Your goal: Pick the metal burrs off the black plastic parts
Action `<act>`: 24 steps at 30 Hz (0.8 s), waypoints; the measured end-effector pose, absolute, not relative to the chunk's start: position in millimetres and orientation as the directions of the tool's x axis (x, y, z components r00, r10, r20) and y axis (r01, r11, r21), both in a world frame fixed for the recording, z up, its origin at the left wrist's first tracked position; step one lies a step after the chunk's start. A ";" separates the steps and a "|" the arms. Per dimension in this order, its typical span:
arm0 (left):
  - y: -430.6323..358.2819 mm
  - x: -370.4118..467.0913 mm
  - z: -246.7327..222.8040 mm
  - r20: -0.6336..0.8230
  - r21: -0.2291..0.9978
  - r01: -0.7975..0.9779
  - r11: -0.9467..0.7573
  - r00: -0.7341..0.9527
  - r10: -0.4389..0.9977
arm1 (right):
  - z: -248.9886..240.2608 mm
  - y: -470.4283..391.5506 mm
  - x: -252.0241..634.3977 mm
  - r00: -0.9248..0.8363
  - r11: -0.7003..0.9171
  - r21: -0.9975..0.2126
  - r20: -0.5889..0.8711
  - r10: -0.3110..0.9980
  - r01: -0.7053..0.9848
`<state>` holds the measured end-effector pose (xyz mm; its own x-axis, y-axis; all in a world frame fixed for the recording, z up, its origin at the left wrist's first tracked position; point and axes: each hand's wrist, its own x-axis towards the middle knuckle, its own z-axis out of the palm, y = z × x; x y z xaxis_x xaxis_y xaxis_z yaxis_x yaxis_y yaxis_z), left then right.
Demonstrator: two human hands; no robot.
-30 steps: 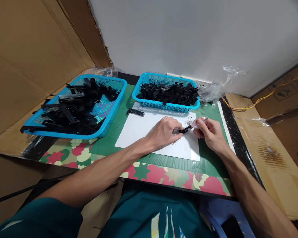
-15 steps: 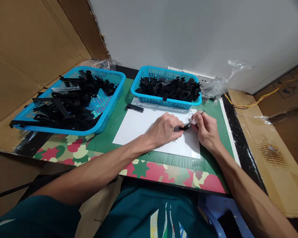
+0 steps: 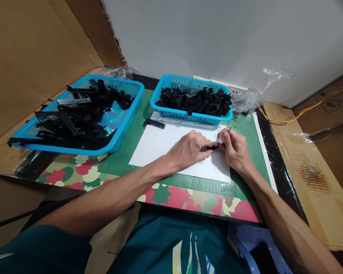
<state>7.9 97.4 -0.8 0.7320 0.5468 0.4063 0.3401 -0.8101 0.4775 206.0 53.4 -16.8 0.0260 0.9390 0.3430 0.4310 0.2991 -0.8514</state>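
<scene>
My left hand (image 3: 192, 149) is closed around a small black plastic part (image 3: 208, 148), held over the white sheet (image 3: 160, 146). My right hand (image 3: 234, 146) pinches a thin dark tool (image 3: 229, 129) with something whitish and clear, perhaps a plastic wrap, at the fingertips. Its tip meets the right end of the black part; the contact itself is mostly hidden by the fingers. Fine dark bits (image 3: 201, 161) lie scattered on the sheet near both hands. A second black part (image 3: 154, 123) rests at the sheet's upper left corner.
A blue basket (image 3: 120, 139) full of long black parts stands at the left. Behind the sheet is another blue basket (image 3: 190, 77) with small black pieces. Clear plastic bags (image 3: 247, 101) and a power strip lie by the wall. Cardboard (image 3: 308, 171) borders the right side.
My right hand has moved slightly left, closer to my left hand, and the tool's end now meets the black part. Both hands keep their hold.
</scene>
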 end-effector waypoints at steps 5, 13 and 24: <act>99.1 8.7 -6.9 0.433 0.490 0.321 -0.811 0.717 0.546 | -18.8 53.3 206.4 0.067 0.301 -0.880 0.347 0.935 0.367; 98.8 9.9 -8.1 0.425 0.503 0.330 -0.798 0.710 0.562 | -14.0 53.6 204.9 0.039 0.314 -0.889 0.346 0.937 0.332; 101.1 9.1 -9.6 0.441 0.566 0.295 -0.770 0.681 0.585 | -9.8 48.6 205.9 -0.066 0.365 -0.784 0.386 0.920 0.502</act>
